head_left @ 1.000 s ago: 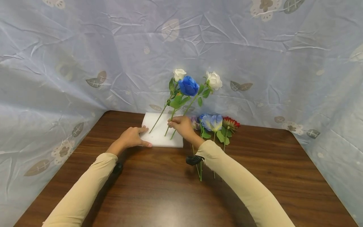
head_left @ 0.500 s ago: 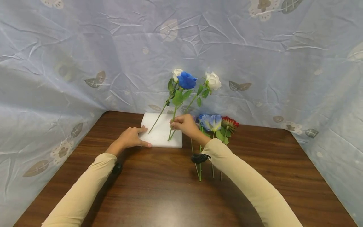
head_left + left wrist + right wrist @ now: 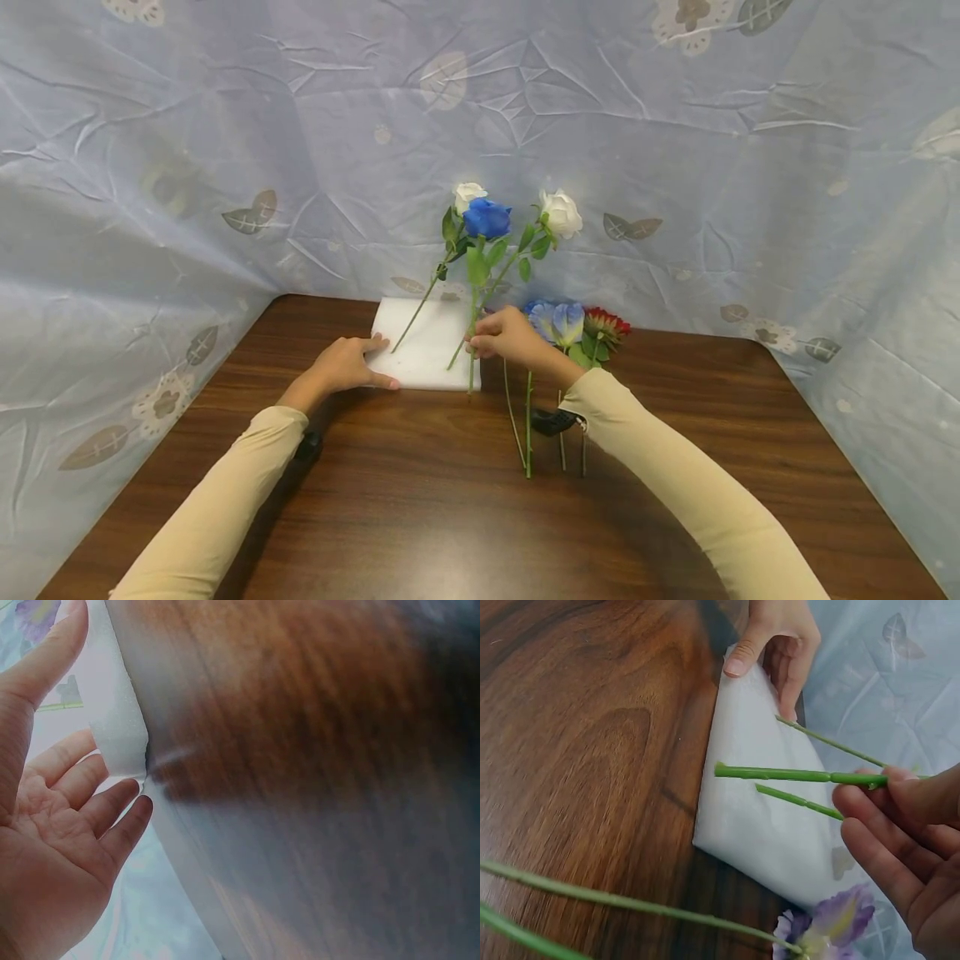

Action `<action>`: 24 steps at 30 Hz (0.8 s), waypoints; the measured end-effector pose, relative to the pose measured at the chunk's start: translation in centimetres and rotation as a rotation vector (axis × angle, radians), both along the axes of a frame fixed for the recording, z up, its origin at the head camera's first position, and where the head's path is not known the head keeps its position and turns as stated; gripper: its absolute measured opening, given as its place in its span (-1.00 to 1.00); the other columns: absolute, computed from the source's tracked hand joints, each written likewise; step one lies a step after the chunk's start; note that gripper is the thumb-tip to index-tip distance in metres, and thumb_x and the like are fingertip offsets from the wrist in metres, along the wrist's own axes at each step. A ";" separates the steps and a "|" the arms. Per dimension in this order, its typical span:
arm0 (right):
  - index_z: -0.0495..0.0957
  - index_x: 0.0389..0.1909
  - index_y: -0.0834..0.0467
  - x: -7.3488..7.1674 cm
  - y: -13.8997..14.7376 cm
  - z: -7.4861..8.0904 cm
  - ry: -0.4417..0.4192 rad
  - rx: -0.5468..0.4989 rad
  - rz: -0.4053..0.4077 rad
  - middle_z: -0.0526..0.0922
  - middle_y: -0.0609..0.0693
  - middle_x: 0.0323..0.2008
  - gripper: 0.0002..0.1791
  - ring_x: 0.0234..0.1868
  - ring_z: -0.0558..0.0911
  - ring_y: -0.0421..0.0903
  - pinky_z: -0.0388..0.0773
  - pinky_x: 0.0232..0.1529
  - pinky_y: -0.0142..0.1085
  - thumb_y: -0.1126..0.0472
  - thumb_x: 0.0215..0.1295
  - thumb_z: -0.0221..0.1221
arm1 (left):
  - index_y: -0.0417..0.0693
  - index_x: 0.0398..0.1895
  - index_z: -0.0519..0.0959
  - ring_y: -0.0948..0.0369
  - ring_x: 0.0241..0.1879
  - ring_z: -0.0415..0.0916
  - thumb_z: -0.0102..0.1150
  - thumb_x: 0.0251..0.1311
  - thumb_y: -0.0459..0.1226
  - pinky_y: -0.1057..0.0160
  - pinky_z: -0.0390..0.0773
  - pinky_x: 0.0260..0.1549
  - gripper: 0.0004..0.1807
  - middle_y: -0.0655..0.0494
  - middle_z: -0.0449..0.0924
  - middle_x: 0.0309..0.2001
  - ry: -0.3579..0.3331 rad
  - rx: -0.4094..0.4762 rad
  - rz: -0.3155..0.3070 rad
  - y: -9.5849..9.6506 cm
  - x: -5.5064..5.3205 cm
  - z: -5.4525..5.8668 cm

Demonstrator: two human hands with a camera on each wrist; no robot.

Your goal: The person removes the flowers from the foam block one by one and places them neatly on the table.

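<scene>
Resting against the foam [image 3: 423, 362] on the worktop [image 3: 420, 500], my left hand [image 3: 341, 365] lay loosely spread; my right hand [image 3: 513, 340] pinched the blue rose [image 3: 487, 218] by its stem, tip free near the foam's front edge. Farther back, two white roses [image 3: 561, 213] leaned from the foam. Planting the blue one seemed the step; next, its tip needed aiming and pushing in.

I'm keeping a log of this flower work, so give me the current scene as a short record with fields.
Left hand: touches the left end of the white block
Right hand: pinches the blue rose by its stem
Stem's lower end: free, not in the block
In the block: two white roses, both leaning
Right of the block: red flower and pale blue flower, on the table
Backdrop: patterned cloth
</scene>
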State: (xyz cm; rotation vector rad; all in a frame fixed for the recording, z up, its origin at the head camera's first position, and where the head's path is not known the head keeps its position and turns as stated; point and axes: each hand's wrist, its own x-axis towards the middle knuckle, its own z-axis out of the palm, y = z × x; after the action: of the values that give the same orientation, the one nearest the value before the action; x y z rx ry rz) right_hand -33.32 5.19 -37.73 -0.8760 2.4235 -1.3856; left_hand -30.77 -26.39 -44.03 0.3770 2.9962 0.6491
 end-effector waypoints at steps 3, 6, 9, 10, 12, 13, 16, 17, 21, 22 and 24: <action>0.69 -0.26 0.51 0.0 0.8 0.0 -0.011 0.005 0.025 0.77 0.38 -0.28 -0.85 -0.20 0.75 0.38 0.73 -0.15 0.11 0.46 0.37 0.21 | -0.21 0.45 0.39 -0.24 0.41 0.34 0.53 -0.10 0.24 -0.20 0.40 0.34 0.11 -0.22 0.31 0.46 -0.001 0.001 0.002 0.0 0.0 0.0; 0.69 -0.19 0.51 0.3 1.7 0.0 -0.031 0.015 0.038 0.78 0.37 -0.26 -0.83 -0.18 0.74 0.40 0.71 -0.11 0.15 0.44 0.38 0.21 | -0.21 0.46 0.39 -0.24 0.42 0.33 0.53 -0.10 0.25 -0.20 0.39 0.34 0.12 -0.22 0.30 0.47 -0.004 0.002 0.002 0.0 0.0 0.0; 0.68 -0.13 0.51 0.4 2.7 0.0 -0.059 0.018 0.045 0.77 0.37 -0.22 -0.80 -0.17 0.75 0.35 0.68 -0.06 0.19 0.42 0.40 0.21 | -0.20 0.46 0.39 -0.24 0.42 0.33 0.53 -0.10 0.26 -0.19 0.40 0.34 0.12 -0.21 0.30 0.47 0.000 0.001 0.002 0.0 -0.1 -0.1; 0.67 -0.12 0.52 0.5 3.0 0.0 -0.068 0.019 0.050 0.77 0.37 -0.20 -0.80 -0.17 0.76 0.33 0.68 -0.05 0.19 0.42 0.40 0.20 | -0.20 0.46 0.39 -0.24 0.42 0.33 0.52 -0.10 0.26 -0.20 0.40 0.34 0.12 -0.22 0.30 0.47 0.001 0.002 0.001 0.0 -0.1 -0.1; 0.66 -0.11 0.53 0.7 3.6 0.0 -0.076 0.024 0.061 0.77 0.36 -0.19 -0.79 -0.18 0.78 0.28 0.68 -0.06 0.17 0.42 0.41 0.20 | -0.21 0.45 0.39 -0.24 0.41 0.34 0.52 -0.10 0.26 -0.20 0.41 0.33 0.12 -0.22 0.31 0.46 0.007 0.000 0.000 0.0 0.0 0.0; 0.66 -0.10 0.54 0.8 3.9 0.0 -0.080 0.025 0.065 0.77 0.37 -0.18 -0.79 -0.19 0.78 0.28 0.68 -0.06 0.18 0.43 0.41 0.19 | -0.21 0.45 0.39 -0.24 0.41 0.35 0.52 -0.10 0.26 -0.20 0.41 0.33 0.12 -0.22 0.31 0.46 0.008 0.000 -0.001 0.0 0.0 0.0; 0.67 -0.09 0.52 1.3 4.9 0.1 -0.079 0.043 0.080 0.77 0.38 -0.18 -0.79 -0.19 0.77 0.30 0.66 -0.05 0.21 0.43 0.41 0.19 | -0.22 0.45 0.39 -0.25 0.41 0.35 0.52 -0.09 0.25 -0.20 0.41 0.33 0.11 -0.22 0.31 0.46 0.008 0.000 -0.002 0.0 0.0 0.1; 0.67 -0.07 0.52 1.5 5.2 0.2 -0.079 0.050 0.081 0.77 0.37 -0.18 -0.78 -0.19 0.77 0.30 0.67 -0.05 0.20 0.42 0.41 0.19 | -0.22 0.45 0.39 -0.25 0.41 0.34 0.52 -0.08 0.25 -0.20 0.41 0.33 0.11 -0.23 0.30 0.46 0.006 -0.001 -0.003 0.0 0.0 0.1; 0.66 -0.04 0.51 2.4 6.6 0.2 -0.099 0.080 0.077 0.77 0.37 -0.16 -0.76 -0.17 0.78 0.26 0.68 -0.03 0.18 0.40 0.42 0.19 | -0.22 0.46 0.37 -0.25 0.42 0.33 0.52 -0.07 0.24 -0.20 0.40 0.34 0.11 -0.23 0.29 0.47 -0.005 -0.004 -0.004 0.1 0.0 0.1; 0.65 -0.03 0.51 2.6 7.0 0.2 -0.106 0.087 0.073 0.77 0.36 -0.15 -0.75 -0.17 0.79 0.22 0.68 -0.03 0.16 0.40 0.42 0.19 | -0.22 0.46 0.37 -0.25 0.42 0.33 0.52 -0.07 0.24 -0.20 0.40 0.34 0.11 -0.23 0.29 0.47 -0.007 -0.004 -0.004 0.1 0.0 0.1; 0.65 -0.02 0.51 2.8 7.8 0.1 -0.111 0.094 0.071 0.77 0.35 -0.15 -0.74 -0.19 0.80 0.17 0.69 -0.04 0.14 0.39 0.42 0.19 | -0.22 0.46 0.37 -0.25 0.42 0.33 0.52 -0.07 0.24 -0.20 0.40 0.34 0.11 -0.23 0.28 0.47 -0.008 -0.006 -0.004 0.1 0.1 0.1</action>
State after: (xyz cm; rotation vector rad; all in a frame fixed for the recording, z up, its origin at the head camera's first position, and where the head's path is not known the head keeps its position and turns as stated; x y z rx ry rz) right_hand -30.47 12.99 -37.63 -0.8305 2.3304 -1.2505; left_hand -30.67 -26.30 -43.96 0.3786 2.9882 0.6402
